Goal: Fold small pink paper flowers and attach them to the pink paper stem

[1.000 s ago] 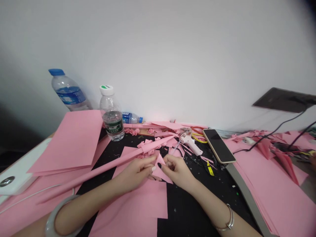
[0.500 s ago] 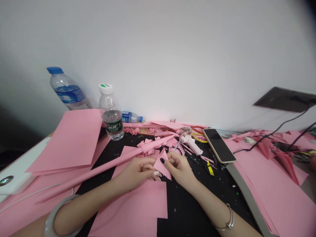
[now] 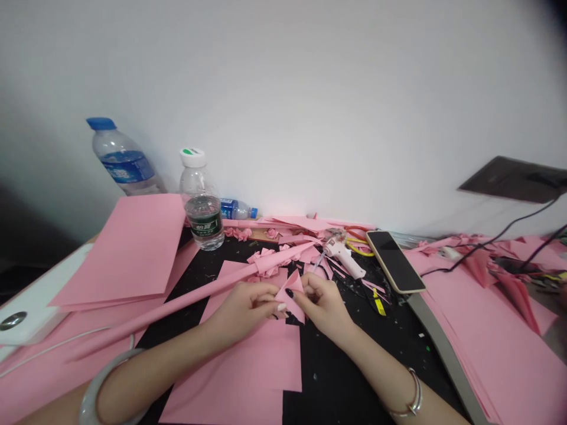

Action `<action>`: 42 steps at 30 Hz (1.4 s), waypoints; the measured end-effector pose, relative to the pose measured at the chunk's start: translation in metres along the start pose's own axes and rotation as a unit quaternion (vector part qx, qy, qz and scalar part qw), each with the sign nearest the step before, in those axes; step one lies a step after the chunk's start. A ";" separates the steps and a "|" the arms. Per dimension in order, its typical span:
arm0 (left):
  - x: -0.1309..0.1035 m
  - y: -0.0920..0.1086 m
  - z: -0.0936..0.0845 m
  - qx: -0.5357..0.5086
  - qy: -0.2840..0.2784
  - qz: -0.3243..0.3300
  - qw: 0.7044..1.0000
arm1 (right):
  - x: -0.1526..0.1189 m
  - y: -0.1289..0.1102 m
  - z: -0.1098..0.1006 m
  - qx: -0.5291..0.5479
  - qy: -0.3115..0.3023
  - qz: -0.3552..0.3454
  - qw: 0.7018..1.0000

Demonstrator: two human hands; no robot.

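Note:
Between my two hands is a small piece of pink paper (image 3: 293, 290), curled over into a cone-like shape with its tip upward. My left hand (image 3: 250, 306) pinches its left edge between thumb and fingers. On the right side, my right hand (image 3: 319, 298) grips it, the dark-nailed thumb pressing on its front. Below them lie flat pink paper sheets (image 3: 248, 378) on the black table mat (image 3: 336, 378). A long rolled pink paper tube (image 3: 190, 300) runs just behind my left hand, and folded pink paper flowers (image 3: 266, 267) rest against it.
A glue gun (image 3: 343, 255) and a smartphone (image 3: 395, 261) lie behind my right hand. Water bottles, one upright (image 3: 201, 203), stand at the back left by the wall. Pink sheets are stacked left (image 3: 128, 248) and right (image 3: 482, 342). Black cables (image 3: 491, 241) trail at right.
The paper's upper edge has folded over further into a curl. My left thumb has moved up slightly against it; both hands stay in nearly the same place.

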State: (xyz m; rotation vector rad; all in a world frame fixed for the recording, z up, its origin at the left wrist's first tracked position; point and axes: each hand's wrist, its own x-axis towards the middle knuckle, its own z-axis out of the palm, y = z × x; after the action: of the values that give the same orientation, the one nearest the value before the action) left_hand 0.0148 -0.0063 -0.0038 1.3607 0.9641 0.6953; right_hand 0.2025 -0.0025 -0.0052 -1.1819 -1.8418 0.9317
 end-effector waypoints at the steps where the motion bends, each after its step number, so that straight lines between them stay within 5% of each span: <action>1: 0.000 0.000 0.000 0.011 0.002 0.002 1.000 | 0.000 0.000 0.000 -0.008 0.003 -0.006 1.000; 12: -0.001 -0.005 -0.001 0.112 0.032 0.034 0.993 | -0.007 -0.003 0.001 -0.097 -0.008 -0.050 0.994; 16: 0.001 -0.001 -0.004 0.053 0.026 0.008 0.998 | -0.003 0.000 -0.002 0.029 -0.073 0.012 0.997; 21: 0.004 0.002 -0.009 -0.035 0.002 -0.037 0.999 | 0.004 0.007 -0.007 0.193 -0.136 0.120 0.964; 32: 0.002 -0.003 -0.008 -0.022 0.017 -0.006 1.000 | 0.007 0.000 -0.007 0.175 -0.108 0.147 0.967; 42: 0.002 0.001 -0.010 0.028 0.023 0.010 0.999 | 0.005 0.001 -0.006 0.089 -0.089 0.085 0.988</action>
State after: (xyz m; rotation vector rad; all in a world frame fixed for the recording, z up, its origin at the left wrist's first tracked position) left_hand 0.0070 0.0000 -0.0023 1.4096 1.0139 0.7213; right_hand 0.2067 0.0036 -0.0019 -1.1908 -1.7706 1.3070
